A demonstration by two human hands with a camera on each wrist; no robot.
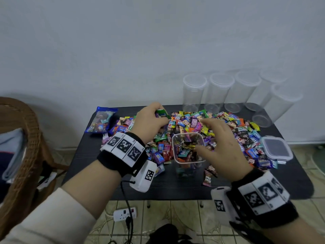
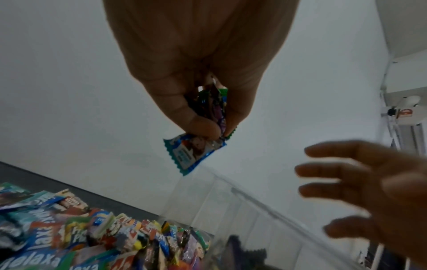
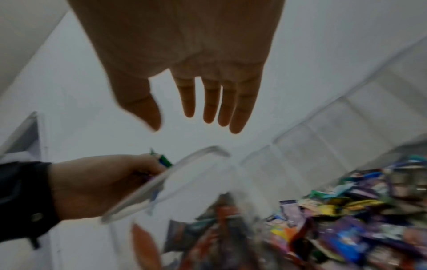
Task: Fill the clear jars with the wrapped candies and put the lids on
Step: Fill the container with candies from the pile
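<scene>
My left hand [image 1: 151,120] pinches a few candies [image 2: 196,155] above the pile [image 1: 228,127], left of the jar [image 1: 189,148]. My right hand [image 1: 223,147] hovers spread, empty, beside the jar's right rim.

A low black table [image 1: 175,187] stands against the pale wall. A broad heap of wrapped candies [image 1: 219,125] covers most of its middle. A square clear jar [image 1: 188,148], partly filled, stands at the heap's near edge. To the right lies a clear lid [image 1: 276,148] touching the candies. Five empty clear jars [image 1: 219,90] with lids on stand at the far right corner. A blue candy bag [image 1: 102,120] lies at the far left.
</scene>
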